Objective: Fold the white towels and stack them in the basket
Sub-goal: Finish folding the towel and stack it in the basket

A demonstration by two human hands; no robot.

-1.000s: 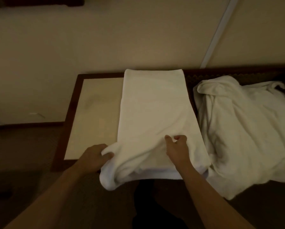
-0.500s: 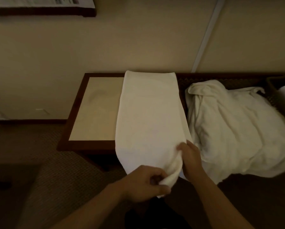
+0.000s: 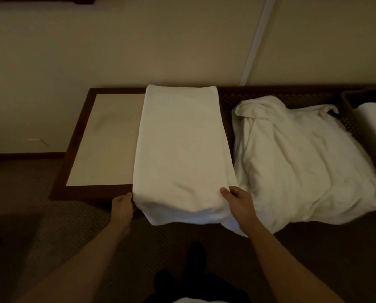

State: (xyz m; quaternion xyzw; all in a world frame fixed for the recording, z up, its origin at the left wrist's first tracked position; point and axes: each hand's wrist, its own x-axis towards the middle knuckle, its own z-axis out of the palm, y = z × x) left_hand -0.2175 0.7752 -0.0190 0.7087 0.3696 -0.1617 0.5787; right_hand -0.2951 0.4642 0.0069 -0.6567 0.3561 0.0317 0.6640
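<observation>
A white towel (image 3: 180, 147), folded into a long strip, lies lengthwise on the table (image 3: 104, 141), its near end hanging over the front edge. My left hand (image 3: 122, 205) grips the strip's near left corner. My right hand (image 3: 237, 201) grips the near right corner, thumb on top. A heap of unfolded white towels (image 3: 298, 162) lies just right of the strip. At the far right edge stands a dark basket (image 3: 348, 99) with a folded white towel (image 3: 374, 127) in it, partly cut off by the frame.
The table has a dark wooden frame and a pale inset top, bare at its left part. A beige wall (image 3: 160, 40) rises right behind it. Dark patterned carpet (image 3: 62, 232) lies in front and to the left.
Both hands were bunched together at the towel's near right corner half a second ago. The left hand has moved left, and the near end is now spread flat between both hands.
</observation>
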